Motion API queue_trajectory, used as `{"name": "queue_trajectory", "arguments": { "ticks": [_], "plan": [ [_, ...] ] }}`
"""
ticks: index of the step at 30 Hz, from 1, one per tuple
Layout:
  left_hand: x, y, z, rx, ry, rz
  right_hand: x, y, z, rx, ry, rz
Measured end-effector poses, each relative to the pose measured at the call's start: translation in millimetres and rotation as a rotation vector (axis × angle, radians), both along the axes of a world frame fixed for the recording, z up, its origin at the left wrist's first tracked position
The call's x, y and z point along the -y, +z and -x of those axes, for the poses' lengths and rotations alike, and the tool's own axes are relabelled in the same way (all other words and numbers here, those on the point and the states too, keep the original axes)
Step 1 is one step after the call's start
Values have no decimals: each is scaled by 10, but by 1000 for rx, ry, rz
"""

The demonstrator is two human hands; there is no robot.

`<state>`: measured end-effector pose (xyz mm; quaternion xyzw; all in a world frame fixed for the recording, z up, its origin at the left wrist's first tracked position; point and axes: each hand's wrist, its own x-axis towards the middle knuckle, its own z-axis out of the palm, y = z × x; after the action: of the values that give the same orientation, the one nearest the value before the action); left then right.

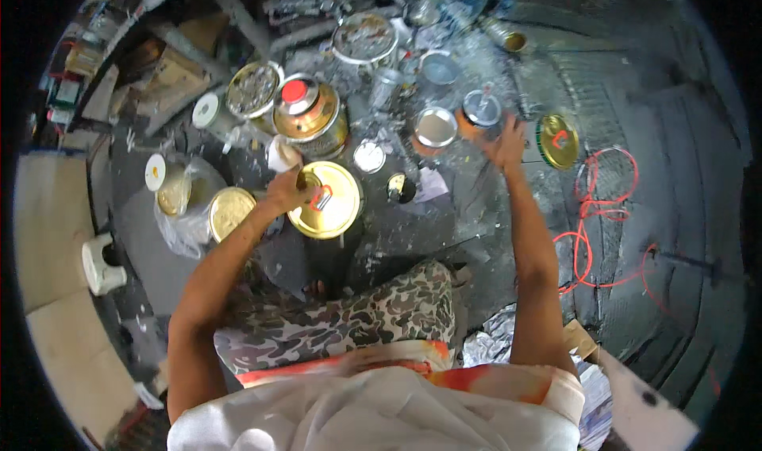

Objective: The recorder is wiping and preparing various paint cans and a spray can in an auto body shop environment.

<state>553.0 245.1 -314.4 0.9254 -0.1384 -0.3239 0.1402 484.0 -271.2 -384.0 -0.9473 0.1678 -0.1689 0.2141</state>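
My left hand (287,189) is closed at the left rim of a large can with a shiny gold lid (337,206). What its fingers hold, if anything, I cannot make out; a crumpled white piece (282,156) sits just beyond it. A red-and-white fitting (321,198) lies on the gold lid. My right hand (506,145) reaches forward with fingers apart, at the right side of an orange container with a grey top (482,109). It seems to touch that container. Left of it stands a tin with a greyish surface (436,127).
Behind my left hand stands a big gold can with a red cap (294,92). A green-edged gold lid (558,141) and a looped orange cord (586,237) lie to the right. An open tub (232,213), a white stool (103,265) and a white round lid (369,156) are around.
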Motion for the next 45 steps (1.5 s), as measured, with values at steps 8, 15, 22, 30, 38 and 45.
{"name": "queue_trajectory", "arguments": {
  "ticks": [8, 15, 22, 30, 38, 45],
  "plan": [
    [-54, -14, 184, 60, 97, -3, 20, -90, -773, -337, -58, 29],
    [-44, -16, 239, 61, 110, 27, -363, 435, 20, -18, -43, 86],
    [106, 298, 184, 182, -17, -88, -1103, 669, 997, 44, 81, -61],
    [819, 1934, 1036, 361, -291, 294, -1925, 210, 1583, -164, -19, -50],
    [526, 1847, 2137, 135, -787, 283, -2004, 337, 1486, -144, -14, 21],
    [466, 2068, 2138, -1, -815, -4, -1676, 50, 1268, -353, 333, 180]
  ]
}}
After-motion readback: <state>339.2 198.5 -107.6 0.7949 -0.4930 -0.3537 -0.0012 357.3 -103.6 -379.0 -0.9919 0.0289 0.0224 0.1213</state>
